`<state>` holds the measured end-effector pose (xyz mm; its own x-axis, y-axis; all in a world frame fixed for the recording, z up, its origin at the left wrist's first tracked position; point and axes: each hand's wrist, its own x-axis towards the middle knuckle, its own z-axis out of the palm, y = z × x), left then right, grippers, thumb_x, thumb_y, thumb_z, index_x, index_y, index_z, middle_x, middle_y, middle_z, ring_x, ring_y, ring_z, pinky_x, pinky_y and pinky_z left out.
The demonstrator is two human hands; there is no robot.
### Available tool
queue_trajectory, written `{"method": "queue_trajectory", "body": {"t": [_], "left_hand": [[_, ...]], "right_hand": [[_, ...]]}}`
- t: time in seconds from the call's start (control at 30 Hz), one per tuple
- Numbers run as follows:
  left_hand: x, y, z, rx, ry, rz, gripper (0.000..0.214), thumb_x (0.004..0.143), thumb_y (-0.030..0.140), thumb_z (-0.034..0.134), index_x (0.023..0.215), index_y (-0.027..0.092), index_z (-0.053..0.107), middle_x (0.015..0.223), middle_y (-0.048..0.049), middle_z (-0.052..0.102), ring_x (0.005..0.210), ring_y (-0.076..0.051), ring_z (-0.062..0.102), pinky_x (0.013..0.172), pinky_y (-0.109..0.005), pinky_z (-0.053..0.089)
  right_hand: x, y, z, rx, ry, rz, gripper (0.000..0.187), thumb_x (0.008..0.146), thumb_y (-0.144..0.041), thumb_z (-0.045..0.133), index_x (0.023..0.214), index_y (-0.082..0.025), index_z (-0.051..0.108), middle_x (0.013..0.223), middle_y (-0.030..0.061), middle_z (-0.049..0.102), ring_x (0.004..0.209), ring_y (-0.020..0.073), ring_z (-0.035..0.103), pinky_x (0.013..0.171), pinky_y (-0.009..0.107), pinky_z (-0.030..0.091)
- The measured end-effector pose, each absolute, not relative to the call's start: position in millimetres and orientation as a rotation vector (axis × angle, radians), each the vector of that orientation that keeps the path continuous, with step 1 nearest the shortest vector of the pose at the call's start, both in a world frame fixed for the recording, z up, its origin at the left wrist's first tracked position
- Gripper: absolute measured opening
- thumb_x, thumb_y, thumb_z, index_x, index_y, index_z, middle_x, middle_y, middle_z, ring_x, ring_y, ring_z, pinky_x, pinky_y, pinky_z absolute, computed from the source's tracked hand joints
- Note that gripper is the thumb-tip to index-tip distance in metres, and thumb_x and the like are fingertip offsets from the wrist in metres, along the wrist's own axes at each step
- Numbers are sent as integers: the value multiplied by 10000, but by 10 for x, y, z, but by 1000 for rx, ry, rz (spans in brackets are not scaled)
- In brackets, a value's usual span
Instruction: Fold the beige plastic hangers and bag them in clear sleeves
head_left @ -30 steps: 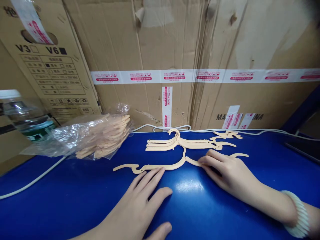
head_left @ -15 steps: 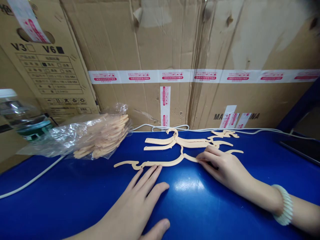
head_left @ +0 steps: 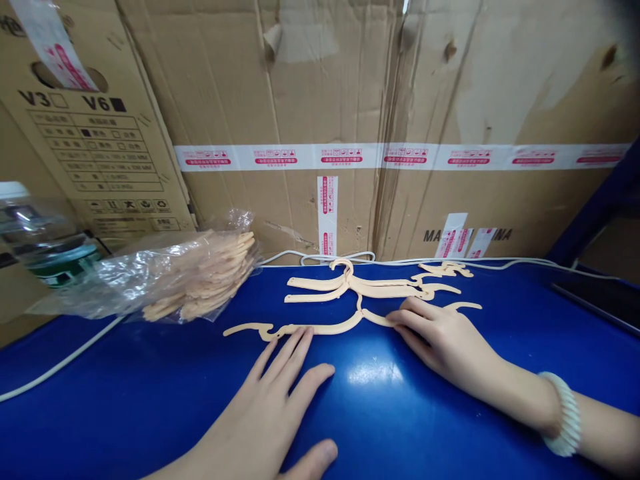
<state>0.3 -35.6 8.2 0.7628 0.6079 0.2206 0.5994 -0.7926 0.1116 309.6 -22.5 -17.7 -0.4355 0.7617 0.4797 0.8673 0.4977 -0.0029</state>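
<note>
A beige plastic folding clothes hanger (head_left: pixel 340 328) lies nearest to me, its left arm ending in a curved end piece. My left hand (head_left: pixel 270 407) is flat with fingers spread, its fingertips resting on that left arm. On the other side, my right hand (head_left: pixel 445 343) has its thumb and fingers pinched on the hanger's right arm, covering part of it; the tip shows beyond the hand. Just behind lie more beige hangers (head_left: pixel 385 291), overlapping, with a hook at the top. Small loose beige pieces (head_left: pixel 445 269) sit at their right.
At the left, a clear plastic bag (head_left: pixel 200 273) holds several beige hanger parts, beside a water bottle (head_left: pixel 55 243). A white cable (head_left: pixel 65 360) runs along the blue table (head_left: pixel 125 413). Taped cardboard boxes (head_left: pixel 280 207) stand behind. A dark flat object (head_left: pixel 600 303) lies far right.
The whole view has shifted slightly. My left fingertips have slid a little left along the hanger's arm; my right hand keeps its pinch in the same place.
</note>
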Motion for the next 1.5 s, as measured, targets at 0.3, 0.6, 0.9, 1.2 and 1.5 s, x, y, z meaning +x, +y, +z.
{"method": "queue_trajectory", "body": {"t": [0.3, 0.6, 0.9, 1.2, 1.5], "left_hand": [[20, -337, 87, 2915, 1034, 337, 568, 869, 514, 634, 1369, 251, 574, 1533, -191, 411, 1383, -452, 388, 1023, -639, 422], [-6, -333, 73, 2907, 1040, 359, 536, 873, 512, 630, 1353, 277, 583, 1545, -162, 411, 1391, -442, 388, 1036, -651, 402], [-4, -345, 74, 2909, 1046, 378, 538, 857, 472, 657, 1352, 274, 583, 1529, -162, 444, 1382, -454, 402, 1029, -662, 408], [-6, -336, 63, 2911, 1050, 342, 547, 860, 486, 645, 1360, 275, 580, 1534, -157, 435, 1391, -461, 378, 1029, -682, 390], [-8, -342, 30, 2889, 1107, 298, 583, 880, 518, 598, 1400, 261, 536, 1591, -149, 330, 1410, -503, 307, 1009, -732, 370]], "right_hand": [[3060, -251, -153, -1335, -2369, -450, 286, 989, -173, 389, 1063, -148, 664, 946, 111, 665, 795, 218, 675, 625, 312, 542], [3064, -257, -157, -1328, -2368, -487, 294, 974, -161, 394, 1082, -159, 668, 975, 121, 672, 809, 219, 682, 614, 301, 545], [3055, -258, -147, -1368, -2372, -478, 296, 970, -159, 390, 1114, -170, 648, 1044, 123, 670, 855, 230, 684, 625, 314, 552], [3013, -298, -133, -1218, -2421, -612, 300, 991, -151, 390, 1132, -158, 655, 1014, 120, 686, 821, 219, 656, 603, 303, 523], [3012, -277, -117, -1224, -2407, -514, 285, 979, -130, 397, 1094, -115, 658, 1038, 160, 666, 918, 282, 634, 682, 396, 563]]}}
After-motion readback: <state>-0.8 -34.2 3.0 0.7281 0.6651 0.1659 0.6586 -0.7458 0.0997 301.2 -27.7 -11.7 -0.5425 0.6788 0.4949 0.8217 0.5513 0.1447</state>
